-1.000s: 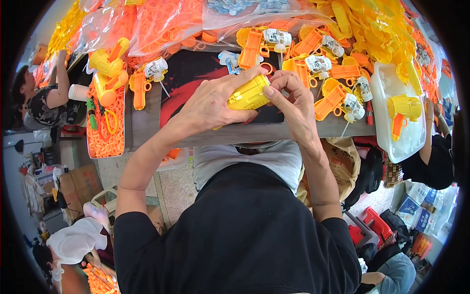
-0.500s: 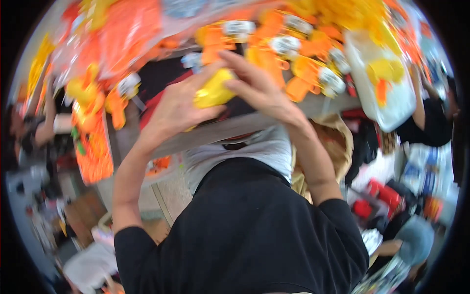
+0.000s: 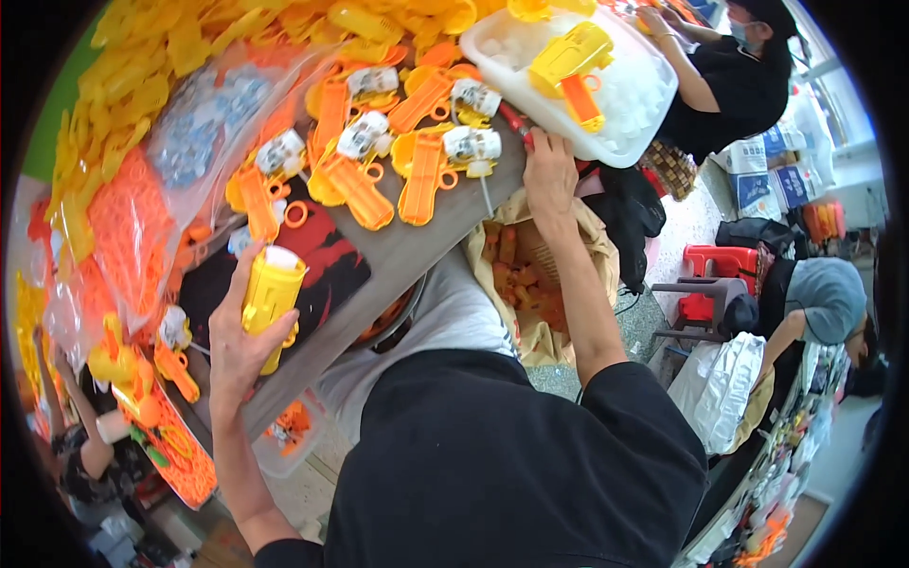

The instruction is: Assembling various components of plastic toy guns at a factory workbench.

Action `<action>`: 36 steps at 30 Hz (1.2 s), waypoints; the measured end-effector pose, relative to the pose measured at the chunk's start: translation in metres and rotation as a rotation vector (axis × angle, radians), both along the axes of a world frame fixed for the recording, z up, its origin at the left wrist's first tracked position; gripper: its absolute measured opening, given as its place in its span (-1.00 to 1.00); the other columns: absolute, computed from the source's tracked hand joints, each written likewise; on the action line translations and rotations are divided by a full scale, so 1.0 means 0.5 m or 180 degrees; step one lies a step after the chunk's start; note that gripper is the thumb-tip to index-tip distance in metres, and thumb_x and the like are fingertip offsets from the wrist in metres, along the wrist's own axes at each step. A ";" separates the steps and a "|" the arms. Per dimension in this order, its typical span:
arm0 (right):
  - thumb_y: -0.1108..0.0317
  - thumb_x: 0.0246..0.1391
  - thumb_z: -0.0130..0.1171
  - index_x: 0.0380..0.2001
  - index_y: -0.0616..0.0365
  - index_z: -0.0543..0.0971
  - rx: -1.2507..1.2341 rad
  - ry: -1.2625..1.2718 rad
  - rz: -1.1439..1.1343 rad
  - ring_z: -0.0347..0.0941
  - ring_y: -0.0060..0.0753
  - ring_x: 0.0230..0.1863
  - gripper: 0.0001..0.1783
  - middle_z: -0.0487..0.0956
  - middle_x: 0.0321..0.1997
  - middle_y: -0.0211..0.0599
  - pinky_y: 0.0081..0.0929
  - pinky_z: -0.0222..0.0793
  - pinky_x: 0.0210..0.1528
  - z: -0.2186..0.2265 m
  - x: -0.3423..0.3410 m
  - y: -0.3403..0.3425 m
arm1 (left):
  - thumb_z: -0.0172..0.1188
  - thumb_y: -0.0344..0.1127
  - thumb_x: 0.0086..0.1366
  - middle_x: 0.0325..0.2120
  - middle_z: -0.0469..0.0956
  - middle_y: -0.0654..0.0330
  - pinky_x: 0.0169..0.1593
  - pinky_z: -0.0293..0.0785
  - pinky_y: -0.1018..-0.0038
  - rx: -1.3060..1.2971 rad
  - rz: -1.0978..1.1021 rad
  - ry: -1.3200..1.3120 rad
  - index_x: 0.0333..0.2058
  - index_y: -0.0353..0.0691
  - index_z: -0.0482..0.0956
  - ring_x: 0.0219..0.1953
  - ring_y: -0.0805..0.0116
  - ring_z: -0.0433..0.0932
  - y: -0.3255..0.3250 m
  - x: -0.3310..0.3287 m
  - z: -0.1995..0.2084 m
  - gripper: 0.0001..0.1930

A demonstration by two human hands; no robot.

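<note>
My left hand (image 3: 232, 341) grips a yellow plastic toy casing (image 3: 275, 292) with a white part in its top end, upright over the near left of the table. At the table's right, beside the white tub, my right hand (image 3: 551, 175) has its fingertips closed on a slim red tool (image 3: 514, 119); its exact kind I cannot make out. Between the hands lie several orange-and-yellow toy assemblies (image 3: 423, 180) with white mechanisms attached. A dark cloth with red patches (image 3: 317, 251) is spread beside my left hand.
The white tub (image 3: 625, 142) holds white parts, with a yellow-and-orange toy on top. Yellow parts (image 3: 114, 104) and bagged orange pieces (image 3: 133, 227) heap up at far left. A brown paper bag (image 3: 592, 256) hangs open below the table edge. Co-workers (image 3: 724, 90) are nearby.
My hands have come apart. The left keeps the yellow casing and has moved left; the right has let go of it and reached right to the red tool. My view has turned.
</note>
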State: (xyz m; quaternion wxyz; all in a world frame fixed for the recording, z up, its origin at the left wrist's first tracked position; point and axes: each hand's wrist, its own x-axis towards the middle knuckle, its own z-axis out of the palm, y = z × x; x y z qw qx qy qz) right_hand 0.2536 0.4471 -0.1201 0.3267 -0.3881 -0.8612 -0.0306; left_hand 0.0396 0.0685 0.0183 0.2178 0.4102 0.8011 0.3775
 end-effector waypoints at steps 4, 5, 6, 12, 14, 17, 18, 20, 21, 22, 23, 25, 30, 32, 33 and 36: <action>0.51 0.12 0.19 -0.10 0.22 0.58 -0.0612 0.0549 -0.0080 0.56 0.00 -0.17 -0.75 0.55 -0.20 -0.05 -0.20 0.48 -0.11 0.096 0.082 -0.102 | 0.33 -0.38 0.08 -0.10 0.62 0.07 -0.01 0.54 0.37 0.0031 0.0183 -0.0179 0.37 -0.09 0.23 -0.14 0.33 0.61 -0.007 -0.001 -0.007 -0.16; 0.51 0.13 0.21 -0.09 0.21 0.61 -0.0630 0.0805 -0.0058 0.56 -0.04 -0.19 -0.75 0.57 -0.19 -0.06 -0.27 0.48 -0.13 0.116 0.112 -0.131 | 0.33 -0.38 0.08 -0.10 0.62 0.07 -0.02 0.55 0.37 0.0028 0.0196 -0.0270 0.37 -0.09 0.22 -0.15 0.33 0.61 -0.004 0.000 -0.005 -0.16; 0.51 0.14 0.22 -0.08 0.20 0.63 -0.0654 0.1063 -0.0015 0.57 -0.09 -0.21 -0.75 0.60 -0.18 -0.08 -0.33 0.48 -0.14 0.134 0.137 -0.148 | 0.33 -0.38 0.08 -0.10 0.62 0.07 -0.02 0.55 0.37 0.0036 0.0172 -0.0257 0.37 -0.09 0.22 -0.15 0.33 0.61 -0.004 0.001 -0.007 -0.16; 0.43 0.19 0.23 -0.07 0.16 0.66 0.0221 0.1440 -0.0785 0.58 -0.17 -0.20 -0.76 0.62 -0.22 -0.15 -0.38 0.46 -0.13 0.225 0.229 -0.025 | 0.33 -0.39 0.08 -0.14 0.62 0.08 -0.06 0.56 0.39 0.0073 0.0108 -0.0381 0.38 -0.09 0.20 -0.18 0.36 0.61 0.007 -0.005 -0.002 -0.14; 0.37 0.22 0.22 -0.08 0.13 0.67 0.0509 0.1187 -0.0945 0.58 -0.14 -0.18 -0.77 0.62 -0.20 -0.14 -0.34 0.46 -0.12 0.251 0.240 0.075 | 0.33 -0.40 0.09 -0.15 0.62 0.09 -0.07 0.57 0.40 -0.0126 0.0029 -0.0224 0.39 -0.09 0.19 -0.19 0.36 0.61 0.015 -0.007 0.004 -0.14; 0.30 0.23 0.18 -0.08 0.11 0.68 0.0747 0.0630 -0.1067 0.58 -0.05 -0.13 -0.75 0.63 -0.15 -0.11 -0.29 0.47 -0.06 0.283 0.226 0.211 | 0.32 -0.40 0.09 -0.15 0.62 0.09 -0.08 0.58 0.39 -0.0035 0.0091 -0.0250 0.38 -0.09 0.19 -0.20 0.36 0.61 0.010 -0.005 -0.001 -0.15; 0.31 0.23 0.16 -0.11 0.12 0.68 0.0836 0.0497 -0.0904 0.58 -0.03 -0.12 -0.76 0.63 -0.16 -0.09 -0.26 0.48 -0.05 0.286 0.214 0.248 | 0.32 -0.40 0.09 -0.15 0.62 0.09 -0.08 0.58 0.39 -0.0041 0.0102 -0.0244 0.38 -0.09 0.19 -0.20 0.36 0.61 0.010 -0.004 0.000 -0.15; 0.32 0.22 0.14 -0.14 0.13 0.68 0.0923 0.0373 -0.0670 0.58 -0.01 -0.11 -0.77 0.64 -0.17 -0.07 -0.24 0.48 -0.04 0.288 0.171 0.323 | 0.32 -0.40 0.09 -0.15 0.62 0.09 -0.07 0.58 0.38 0.0066 0.0256 -0.0351 0.38 -0.09 0.19 -0.20 0.37 0.61 -0.001 0.004 -0.003 -0.15; 0.35 0.21 0.13 -0.17 0.13 0.68 0.0724 -0.0182 -0.0659 0.59 0.00 -0.11 -0.79 0.64 -0.19 -0.04 -0.22 0.48 -0.05 0.288 0.166 0.358 | 0.32 -0.40 0.09 -0.15 0.62 0.09 -0.07 0.58 0.38 0.0077 0.0223 -0.0363 0.38 -0.09 0.19 -0.20 0.37 0.61 0.004 0.000 -0.001 -0.15; 0.37 0.20 0.12 -0.19 0.13 0.68 0.0489 -0.0723 -0.0565 0.59 0.00 -0.12 -0.80 0.65 -0.20 -0.02 -0.19 0.47 -0.05 0.273 0.145 0.393 | 0.33 -0.39 0.09 -0.14 0.62 0.09 -0.07 0.58 0.38 0.0015 0.0235 -0.0340 0.38 -0.09 0.20 -0.19 0.37 0.61 0.001 0.005 0.004 -0.16; 0.37 0.20 0.12 -0.19 0.13 0.68 0.0456 -0.0710 -0.0434 0.59 0.00 -0.12 -0.80 0.65 -0.20 -0.02 -0.19 0.47 -0.05 0.247 0.105 0.428 | 0.33 -0.39 0.09 -0.14 0.62 0.09 -0.07 0.58 0.39 -0.0068 0.0328 -0.0307 0.38 -0.09 0.20 -0.19 0.36 0.62 -0.010 0.014 0.010 -0.16; 0.38 0.20 0.09 -0.24 0.10 0.69 0.0899 -0.1201 -0.0304 0.60 -0.01 -0.18 -0.80 0.65 -0.28 -0.01 -0.12 0.47 -0.12 0.195 0.075 0.493 | 0.34 -0.37 0.09 -0.13 0.63 0.06 -0.03 0.57 0.38 -0.0093 0.0385 -0.0252 0.37 -0.10 0.23 -0.18 0.31 0.64 -0.012 0.006 -0.001 -0.17; 0.31 0.22 0.11 -0.30 0.15 0.62 0.1629 -0.0509 -0.0298 0.57 -0.30 -0.33 -0.82 0.61 -0.33 -0.21 -0.28 0.49 -0.28 0.114 0.216 0.597 | 0.41 -0.19 0.08 -0.18 0.63 -0.04 -0.06 0.53 0.30 -0.0141 -0.0111 0.0233 0.36 -0.04 0.27 -0.19 0.10 0.67 0.008 -0.027 -0.004 -0.16; 0.35 0.22 0.16 -0.14 0.23 0.66 0.0831 0.0896 0.0752 0.60 -0.34 -0.26 -0.76 0.64 -0.23 -0.16 -0.35 0.53 -0.20 0.182 0.106 0.358 | 0.41 -0.14 0.07 -0.21 0.63 -0.08 -0.07 0.52 0.26 -0.0231 0.0067 0.0241 0.37 0.03 0.25 -0.19 -0.02 0.65 -0.016 -0.017 0.008 -0.13; 0.42 0.26 0.16 0.13 0.22 0.56 0.0174 0.1157 0.0764 0.54 -0.45 -0.07 -0.62 0.62 0.04 -0.24 -0.48 0.49 0.00 0.319 0.000 0.092 | 0.41 -0.12 0.06 -0.21 0.63 -0.10 -0.06 0.52 0.24 -0.0201 -0.0153 0.0324 0.38 0.06 0.23 -0.18 -0.09 0.64 -0.009 -0.023 0.005 -0.11; 0.53 0.17 0.16 0.21 0.26 0.47 -0.2047 0.1463 0.2701 0.47 -0.35 0.13 -0.50 0.53 0.15 -0.26 -0.37 0.40 0.19 0.266 -0.084 -0.165 | 0.44 -0.17 0.02 -0.23 0.66 -0.03 -0.09 0.51 0.34 -0.0344 -0.0227 0.0149 0.44 -0.01 0.03 -0.28 0.01 0.65 0.019 -0.018 0.026 0.04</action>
